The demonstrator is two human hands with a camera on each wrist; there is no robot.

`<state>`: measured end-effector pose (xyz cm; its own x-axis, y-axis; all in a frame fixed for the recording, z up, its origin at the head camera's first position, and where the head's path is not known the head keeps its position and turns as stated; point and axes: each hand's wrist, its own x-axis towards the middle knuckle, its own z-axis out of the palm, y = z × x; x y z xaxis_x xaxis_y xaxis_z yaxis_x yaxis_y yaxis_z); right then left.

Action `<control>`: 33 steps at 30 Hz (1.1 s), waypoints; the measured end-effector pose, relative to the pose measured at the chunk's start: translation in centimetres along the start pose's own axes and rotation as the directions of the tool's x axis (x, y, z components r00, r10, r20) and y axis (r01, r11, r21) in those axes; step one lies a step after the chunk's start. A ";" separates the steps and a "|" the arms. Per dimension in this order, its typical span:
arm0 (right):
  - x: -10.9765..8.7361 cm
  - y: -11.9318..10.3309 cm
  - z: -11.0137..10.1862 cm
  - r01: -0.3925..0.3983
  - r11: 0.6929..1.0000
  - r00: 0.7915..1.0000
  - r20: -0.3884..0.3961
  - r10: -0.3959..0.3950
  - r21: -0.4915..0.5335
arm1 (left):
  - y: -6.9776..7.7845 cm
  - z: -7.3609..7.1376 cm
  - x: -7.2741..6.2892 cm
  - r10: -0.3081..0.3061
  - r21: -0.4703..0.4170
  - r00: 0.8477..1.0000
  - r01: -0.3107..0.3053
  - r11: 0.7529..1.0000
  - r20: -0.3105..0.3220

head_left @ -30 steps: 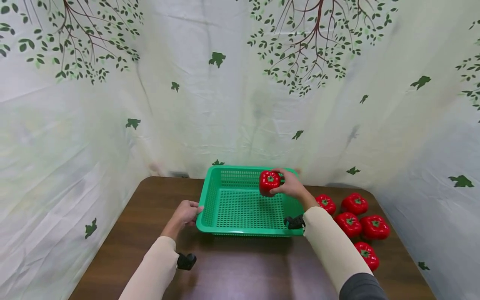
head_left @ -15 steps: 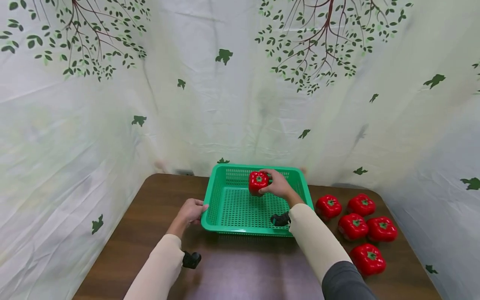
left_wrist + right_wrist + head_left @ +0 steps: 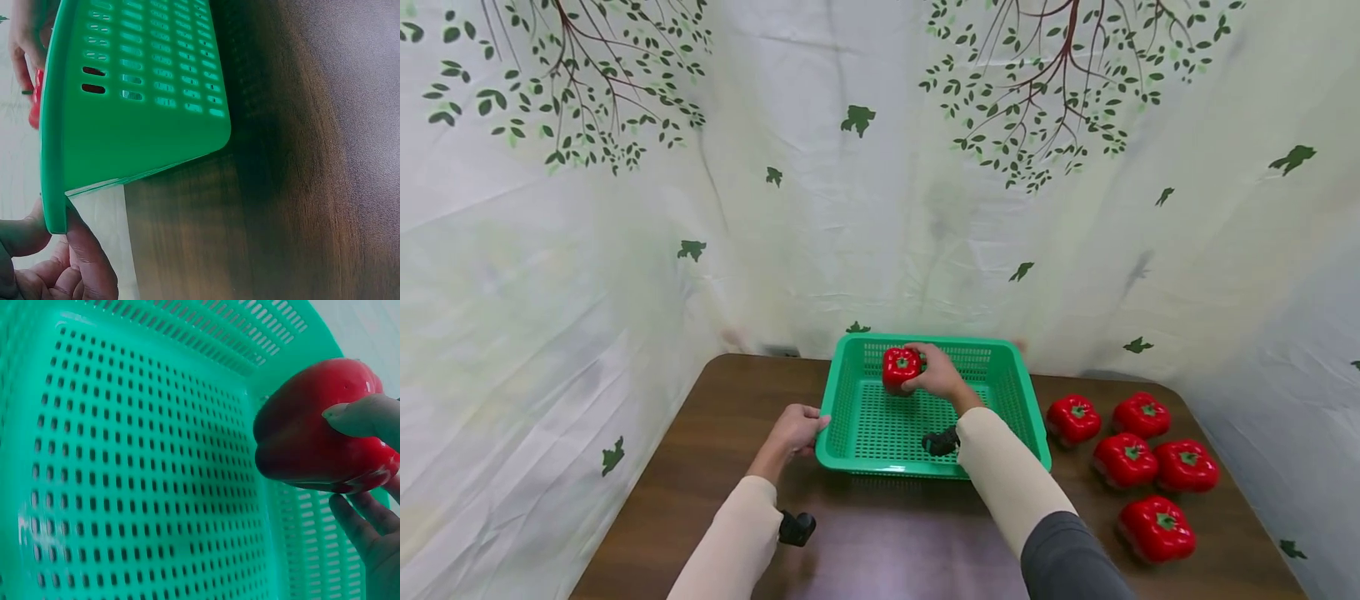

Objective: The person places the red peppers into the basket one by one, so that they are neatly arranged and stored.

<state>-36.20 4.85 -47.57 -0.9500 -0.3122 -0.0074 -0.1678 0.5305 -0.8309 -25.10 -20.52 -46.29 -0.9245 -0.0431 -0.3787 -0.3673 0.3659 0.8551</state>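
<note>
A green plastic basket (image 3: 887, 468) with slotted walls stands near the table's far edge. My left hand (image 3: 795, 431) pinches its left rim; in the left wrist view the thumb and a finger (image 3: 90, 256) sit on either side of that rim. Over the left back part of the basket, my right hand (image 3: 938, 373) grips a red bell pepper (image 3: 899, 370) between thumb and fingers. The right wrist view shows this pepper (image 3: 319, 428) above the basket's perforated floor (image 3: 144, 469), with the thumb on one side and fingers beneath.
Several more red bell peppers (image 3: 1125, 461) lie on the brown wooden table (image 3: 880, 533), right of the basket. A white cloth backdrop (image 3: 865, 208) printed with leaves and branches hangs behind and beside the table.
My right hand has carried the bell pepper leftward over the basket. The left hand keeps its hold on the rim. The head view has shifted slightly.
</note>
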 end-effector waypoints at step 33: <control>2.5 -1.0 6.3 -0.063 0.997 0.996 -0.055 0.065 0.041 | 0.2 0.0 -0.3 -0.018 -0.015 1.000 0.018 1.000 0.002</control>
<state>-36.73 -1.38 -50.25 -0.9719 -0.2333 -0.0307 -0.0969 0.5159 -0.8511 -24.90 -20.42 -46.06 -0.9174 -0.0480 -0.3950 -0.3858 0.3509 0.8533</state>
